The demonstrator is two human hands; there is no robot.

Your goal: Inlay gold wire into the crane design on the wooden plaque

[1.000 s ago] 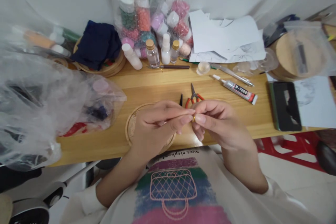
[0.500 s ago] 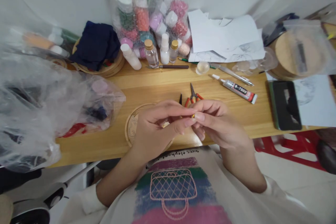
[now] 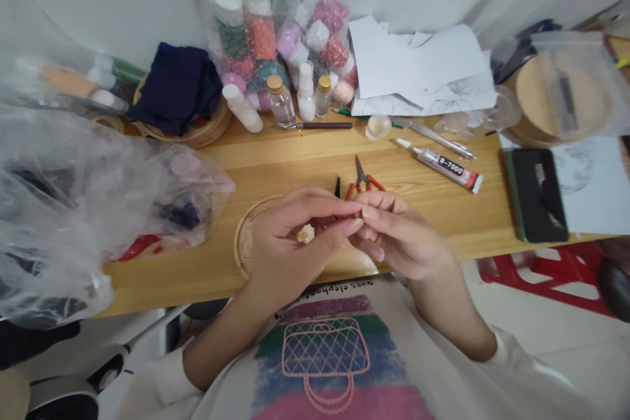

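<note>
My left hand [image 3: 300, 236] and my right hand [image 3: 406, 236] meet above the table's front part, fingertips touching. Thumb and forefinger of each are pinched on a tiny gold-coloured piece, mostly hidden between the tips; its exact kind I cannot make out. Beneath the left hand lies a round carved wooden tray [image 3: 242, 246], partly covered. A gold openwork ornament [image 3: 306, 233] shows through the gap between left thumb and forefinger. Just beyond the fingers lie orange-handled pliers [image 3: 361, 177] and a black pointed tool tip [image 3: 337, 186].
A B-7000 glue tube [image 3: 445, 167], a silver pen [image 3: 440, 138] and a phone-like black case [image 3: 536, 195] lie to the right. Small bottles [image 3: 281, 104], bagged jars [image 3: 263, 33] and papers [image 3: 418, 65] line the back. Plastic bags [image 3: 98, 190] crowd the left.
Both hands have shifted slightly left, still pinched together. The gold-coloured piece at the fingertips is more hidden, while the gold ornament under the left hand shows more.
</note>
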